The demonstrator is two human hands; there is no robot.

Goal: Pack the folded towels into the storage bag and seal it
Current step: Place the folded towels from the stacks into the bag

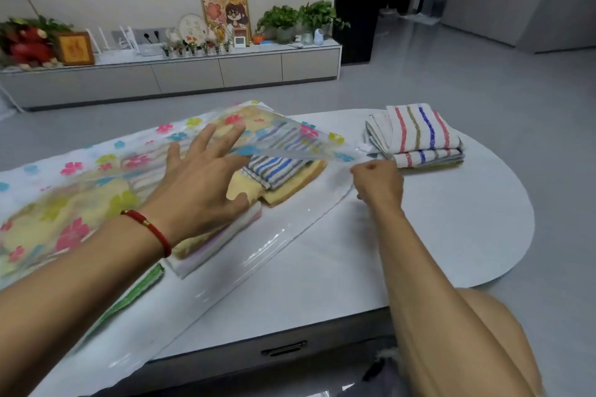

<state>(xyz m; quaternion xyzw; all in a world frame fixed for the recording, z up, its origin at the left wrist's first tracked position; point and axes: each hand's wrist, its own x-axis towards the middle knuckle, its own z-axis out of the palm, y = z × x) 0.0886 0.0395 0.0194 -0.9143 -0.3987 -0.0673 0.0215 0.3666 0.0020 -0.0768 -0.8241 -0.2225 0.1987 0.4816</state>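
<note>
A clear storage bag (74, 177) printed with coloured flowers lies across the left of the white table (435, 235). Inside it lie folded towels: a yellow one (290, 190) with a blue-and-grey striped one (277, 169) on top, and a pale one near the mouth. My left hand (206, 177) rests flat, fingers spread, on the bag over the towels. My right hand (379, 185) pinches the bag's upper flap (290, 142) at its corner and holds it raised, so the mouth gapes. A stack of striped folded towels (419, 135) sits outside the bag at the far right.
A green-edged cloth (135, 293) pokes out beneath the bag near the table's front. The table has a rounded right end and a drawer handle (283, 348) at the front. A low cabinet (193, 71) with plants and frames stands across the floor.
</note>
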